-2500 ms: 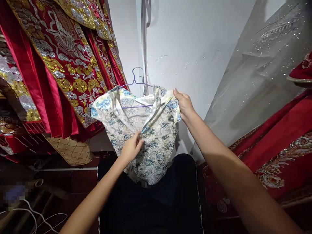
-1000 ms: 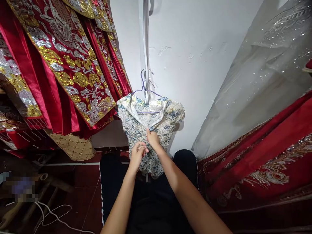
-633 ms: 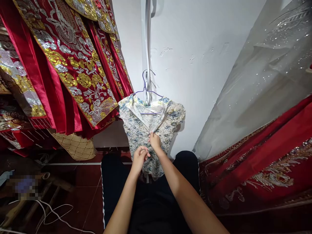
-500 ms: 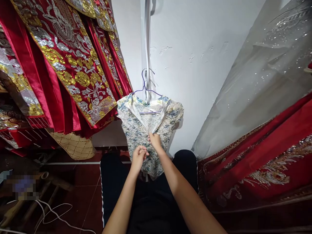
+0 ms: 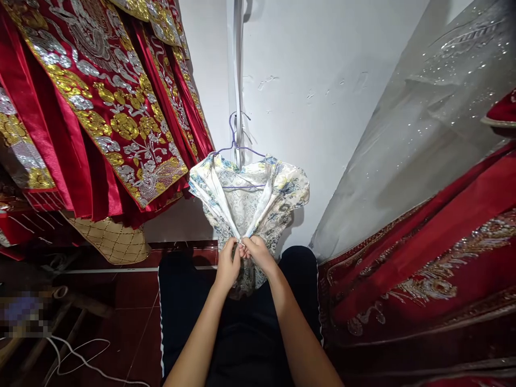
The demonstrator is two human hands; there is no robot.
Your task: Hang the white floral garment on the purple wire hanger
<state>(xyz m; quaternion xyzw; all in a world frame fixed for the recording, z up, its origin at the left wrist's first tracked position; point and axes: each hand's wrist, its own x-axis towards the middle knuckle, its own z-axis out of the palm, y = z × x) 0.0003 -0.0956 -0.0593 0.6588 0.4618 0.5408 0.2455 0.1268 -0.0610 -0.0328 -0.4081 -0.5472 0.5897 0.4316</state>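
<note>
A short-sleeved floral blouse (image 5: 288,188) in white, blue and yellow hangs by its shoulders on a purple hanger (image 5: 246,149). Its front opening forms a V, with pale inner edges meeting low on the chest. At the foot of that V, my left hand (image 5: 228,263) pinches one edge of the cloth. Close against it, my right hand (image 5: 258,253) grips the other edge, fingers closed. The small fastening spot between my fingertips is mostly hidden. The blouse's lower part hangs between my knees.
Red embroidered garments (image 5: 124,123) hang at the left. Behind the hanger a white pole (image 5: 237,64) runs up the wall. Sheer sparkling fabric (image 5: 374,140) and a red beaded garment (image 5: 427,274) fill the right. White cables (image 5: 86,357) lie on the tiled floor beside a wooden stool (image 5: 68,306).
My left hand has risen to the blouse front and taken hold of its edge. My right hand has drawn lower, and the neckline is pulled into a longer, tauter V.
</note>
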